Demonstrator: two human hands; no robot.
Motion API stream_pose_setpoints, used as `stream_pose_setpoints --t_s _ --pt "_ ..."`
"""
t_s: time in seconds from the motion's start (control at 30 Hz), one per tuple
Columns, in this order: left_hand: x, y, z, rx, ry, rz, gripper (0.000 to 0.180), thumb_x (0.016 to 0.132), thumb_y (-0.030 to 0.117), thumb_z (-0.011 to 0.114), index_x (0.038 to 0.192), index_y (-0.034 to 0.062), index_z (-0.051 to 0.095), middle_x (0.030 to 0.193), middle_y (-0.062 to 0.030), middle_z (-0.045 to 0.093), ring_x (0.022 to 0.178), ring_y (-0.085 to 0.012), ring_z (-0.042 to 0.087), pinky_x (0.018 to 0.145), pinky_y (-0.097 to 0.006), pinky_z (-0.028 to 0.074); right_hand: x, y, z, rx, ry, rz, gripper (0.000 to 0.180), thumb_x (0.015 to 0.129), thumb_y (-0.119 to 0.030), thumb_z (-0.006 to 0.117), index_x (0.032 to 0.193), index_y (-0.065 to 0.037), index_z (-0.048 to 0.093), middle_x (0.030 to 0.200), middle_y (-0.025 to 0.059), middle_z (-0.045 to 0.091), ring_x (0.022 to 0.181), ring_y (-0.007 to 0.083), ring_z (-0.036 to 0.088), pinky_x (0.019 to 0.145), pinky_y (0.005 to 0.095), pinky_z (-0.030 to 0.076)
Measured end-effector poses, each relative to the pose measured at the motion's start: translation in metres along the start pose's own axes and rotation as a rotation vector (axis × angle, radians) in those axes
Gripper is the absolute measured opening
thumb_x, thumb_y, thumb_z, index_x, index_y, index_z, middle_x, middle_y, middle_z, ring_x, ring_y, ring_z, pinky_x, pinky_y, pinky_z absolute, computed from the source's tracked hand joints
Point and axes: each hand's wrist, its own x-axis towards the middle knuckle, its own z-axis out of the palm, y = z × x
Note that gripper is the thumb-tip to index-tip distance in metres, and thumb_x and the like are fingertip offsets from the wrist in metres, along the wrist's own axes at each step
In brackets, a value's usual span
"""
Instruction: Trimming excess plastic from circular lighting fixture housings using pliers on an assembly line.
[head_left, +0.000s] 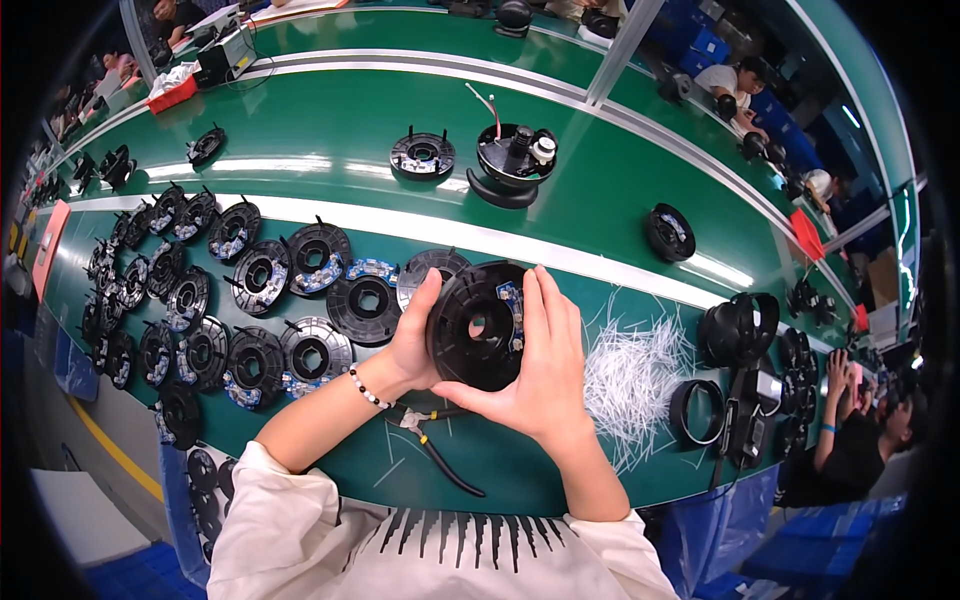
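Hands (542, 380) hold a black housing (466, 360) containing a circuit board (514, 310).

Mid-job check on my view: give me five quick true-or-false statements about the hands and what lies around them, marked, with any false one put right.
1. The left hand and the right hand both hold a round black part. True.
2. The pliers are in the right hand. False: the pliers lie on the green bench.
3. The pile of white strips is to the right of the hands. True.
4. The beaded bracelet is on the right wrist. False: the beaded bracelet is on the left wrist.
5. The black ring lies to the left of the white strips. False: the black ring is to their right.
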Motion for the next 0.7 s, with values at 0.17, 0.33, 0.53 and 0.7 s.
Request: stream_pose_setpoints --t_s 0.17,0.33,0.53,0.7 --pt "-0.003 0.007 0.001 -0.019 0.057 0.004 0.053 0.083 0.045 0.044 0.119 0.0057 0.045 0.101 -0.0085 0.056 0.093 -0.0205 0.055 0.084 -0.037 0.046 0.004 0.000 -0.002 0.034 0.008 -0.039 0.109 0.046 -0.048 0.079 0.123 0.011 0.030 0.123 0.0269 0.036 0.108 0.0400 0.040 0.092 0.0447 0.034" --pt "-0.004 0.004 0.015 -0.087 0.127 0.073 0.052 0.072 0.035 0.048 0.111 0.0000 0.050 0.095 -0.0129 0.059 0.088 -0.0246 0.057 0.082 -0.037 0.047 -0.009 0.002 0.025 0.143 0.226 -0.053 0.108 0.050 -0.048 0.074 0.128 0.008 0.024 0.130 0.0274 0.029 0.113 0.0431 0.034 0.094 0.0486 0.029" --pt "-0.012 0.007 0.016 -0.079 0.267 0.087 0.041 0.079 0.031 0.044 0.103 0.0004 0.053 0.089 -0.0100 0.061 0.081 -0.0210 0.058 0.076 -0.035 0.049 -0.010 0.001 0.030 0.220 0.199 -0.085 0.108 0.055 -0.049 0.073 0.130 0.007 0.020 0.132 0.0270 0.027 0.118 0.0431 0.031 0.096 0.0490 0.027" --pt "-0.016 0.035 0.015 0.084 0.401 -0.054 0.043 0.085 0.040 0.038 0.107 0.0061 0.053 0.101 -0.0071 0.060 0.092 -0.0203 0.058 0.083 -0.038 0.046 -0.022 0.000 0.024 0.202 0.061 -0.195 0.094 0.060 -0.044 0.073 0.130 0.001 0.027 0.135 0.0212 0.028 0.123 0.0404 0.026 0.098 0.0525 0.020"
